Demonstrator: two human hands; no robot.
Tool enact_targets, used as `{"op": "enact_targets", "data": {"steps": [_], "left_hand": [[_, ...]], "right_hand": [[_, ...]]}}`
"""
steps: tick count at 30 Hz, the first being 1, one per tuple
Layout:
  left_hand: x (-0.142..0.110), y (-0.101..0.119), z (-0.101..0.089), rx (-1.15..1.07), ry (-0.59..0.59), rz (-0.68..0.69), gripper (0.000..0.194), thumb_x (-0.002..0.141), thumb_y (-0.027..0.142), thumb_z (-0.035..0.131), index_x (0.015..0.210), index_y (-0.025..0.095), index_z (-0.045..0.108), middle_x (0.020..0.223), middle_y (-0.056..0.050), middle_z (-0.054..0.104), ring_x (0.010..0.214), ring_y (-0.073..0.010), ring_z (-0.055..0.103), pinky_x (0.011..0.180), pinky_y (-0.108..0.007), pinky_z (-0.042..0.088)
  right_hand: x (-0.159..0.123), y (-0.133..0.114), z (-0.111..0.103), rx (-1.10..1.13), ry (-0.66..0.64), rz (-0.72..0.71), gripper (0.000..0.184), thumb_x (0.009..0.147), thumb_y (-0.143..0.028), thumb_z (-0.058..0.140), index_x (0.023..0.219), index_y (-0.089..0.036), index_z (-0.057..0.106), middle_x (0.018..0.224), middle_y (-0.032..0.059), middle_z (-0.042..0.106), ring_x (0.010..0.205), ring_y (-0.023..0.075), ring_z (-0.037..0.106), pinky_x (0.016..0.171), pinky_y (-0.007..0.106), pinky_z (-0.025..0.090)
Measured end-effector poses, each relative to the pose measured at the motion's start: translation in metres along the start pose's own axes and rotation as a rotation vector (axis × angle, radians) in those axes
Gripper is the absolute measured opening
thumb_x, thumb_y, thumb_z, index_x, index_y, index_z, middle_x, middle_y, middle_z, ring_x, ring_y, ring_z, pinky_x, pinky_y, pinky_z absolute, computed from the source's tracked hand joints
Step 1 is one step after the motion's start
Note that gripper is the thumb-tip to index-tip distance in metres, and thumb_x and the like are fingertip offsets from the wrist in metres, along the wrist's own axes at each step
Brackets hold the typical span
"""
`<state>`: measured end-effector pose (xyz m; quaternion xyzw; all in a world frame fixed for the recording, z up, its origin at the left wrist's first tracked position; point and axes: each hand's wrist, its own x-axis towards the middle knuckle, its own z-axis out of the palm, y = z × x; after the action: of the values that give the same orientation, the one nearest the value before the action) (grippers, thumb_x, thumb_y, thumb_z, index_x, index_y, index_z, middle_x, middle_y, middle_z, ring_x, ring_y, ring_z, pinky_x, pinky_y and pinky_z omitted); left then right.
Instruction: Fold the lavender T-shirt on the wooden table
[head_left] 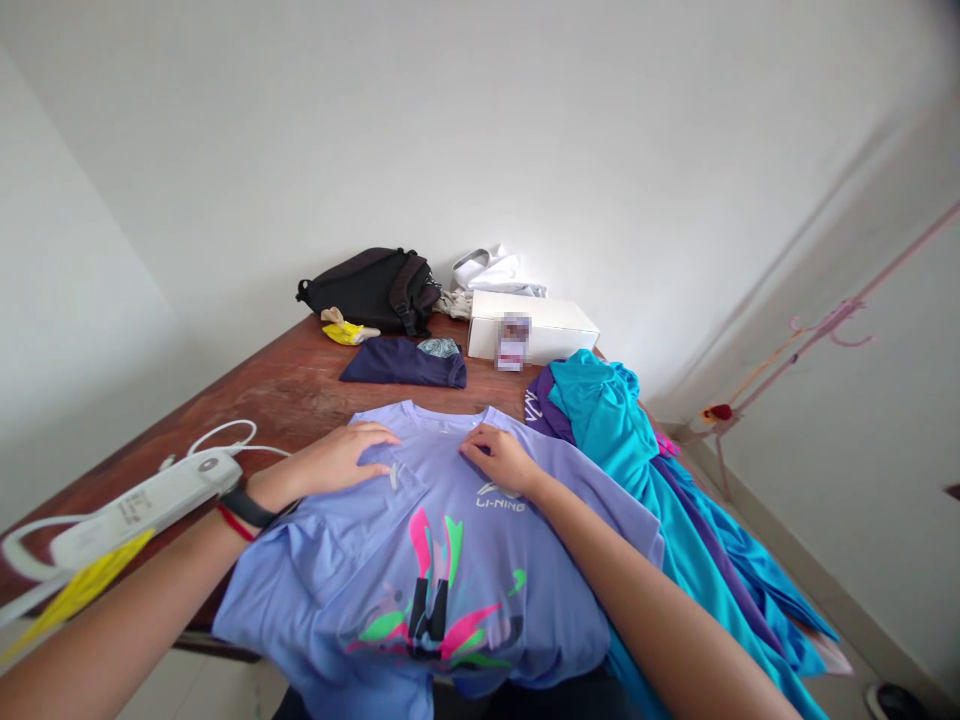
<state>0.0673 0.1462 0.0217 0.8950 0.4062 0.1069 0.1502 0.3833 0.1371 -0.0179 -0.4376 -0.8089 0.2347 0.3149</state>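
Observation:
A lavender T-shirt [457, 545] lies spread front up on the table, with its collar away from me and its lower part hanging over the near edge. It has a white LI-NING print and a pink, green and black design. My left hand [341, 458] rests on the shirt's left shoulder area, fingers stretched out and thumb apart. On the right of the chest, above the LI-NING print, my right hand [501, 458] touches the fabric with loosely bent fingers. Neither hand has a visible grip on the cloth.
A white power strip [142, 508] with cables lies at the left. Behind the shirt are a folded navy garment [397, 362], a yellow packet [345, 331], a black bag [360, 288] and a white box [555, 325]. Turquoise and purple clothes [607, 410] drape over the right edge, near a pink rack [832, 318].

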Motion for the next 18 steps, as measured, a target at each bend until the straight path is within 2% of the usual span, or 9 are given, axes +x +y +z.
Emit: {"op": "enact_targets", "data": {"steps": [2, 5, 10, 14, 18], "left_hand": [[0.008, -0.012, -0.006, -0.001, -0.010, 0.007, 0.045, 0.088, 0.049, 0.061, 0.124, 0.023, 0.067, 0.130, -0.008, 0.066, 0.122, -0.0253, 0.060, 0.109, -0.035, 0.041], [0.022, -0.028, -0.013, -0.031, 0.043, -0.026, 0.042, 0.091, 0.050, 0.055, 0.120, 0.023, 0.069, 0.125, -0.007, 0.069, 0.115, -0.0243, 0.064, 0.104, -0.032, 0.044], [0.038, -0.055, -0.015, -0.078, 0.117, -0.053, 0.039, 0.092, 0.048, 0.051, 0.108, 0.021, 0.073, 0.113, -0.007, 0.073, 0.105, -0.0229, 0.067, 0.096, -0.030, 0.047], [0.034, -0.072, -0.014, -0.069, 0.132, -0.035, 0.038, 0.092, 0.050, 0.051, 0.101, 0.021, 0.074, 0.106, -0.006, 0.071, 0.097, -0.0215, 0.066, 0.090, -0.029, 0.048], [0.024, -0.085, -0.017, -0.035, 0.115, -0.052, 0.039, 0.089, 0.053, 0.054, 0.101, 0.022, 0.075, 0.105, -0.008, 0.069, 0.096, -0.0225, 0.064, 0.089, -0.031, 0.048]], "right_hand": [[0.000, -0.001, -0.001, -0.005, -0.010, -0.005, 0.021, 0.095, -0.028, 0.058, 0.086, -0.020, 0.076, 0.097, 0.0055, 0.073, 0.093, 0.0181, 0.067, 0.087, 0.029, 0.049], [-0.001, -0.003, -0.002, -0.004, -0.017, -0.014, 0.022, 0.096, -0.029, 0.058, 0.086, -0.020, 0.076, 0.096, 0.0056, 0.073, 0.094, 0.0188, 0.067, 0.088, 0.029, 0.049], [-0.001, -0.007, -0.002, 0.033, 0.001, 0.014, 0.020, 0.096, -0.028, 0.058, 0.090, -0.020, 0.077, 0.098, 0.0062, 0.072, 0.092, 0.0186, 0.067, 0.086, 0.029, 0.050], [-0.002, -0.008, -0.002, 0.033, -0.026, 0.034, 0.021, 0.096, -0.029, 0.058, 0.092, -0.021, 0.077, 0.101, 0.0066, 0.071, 0.094, 0.0193, 0.067, 0.088, 0.030, 0.050], [-0.001, -0.006, -0.003, 0.031, -0.050, 0.046, 0.024, 0.097, -0.033, 0.056, 0.096, -0.022, 0.077, 0.104, 0.0076, 0.071, 0.096, 0.0207, 0.067, 0.089, 0.033, 0.051]]}}
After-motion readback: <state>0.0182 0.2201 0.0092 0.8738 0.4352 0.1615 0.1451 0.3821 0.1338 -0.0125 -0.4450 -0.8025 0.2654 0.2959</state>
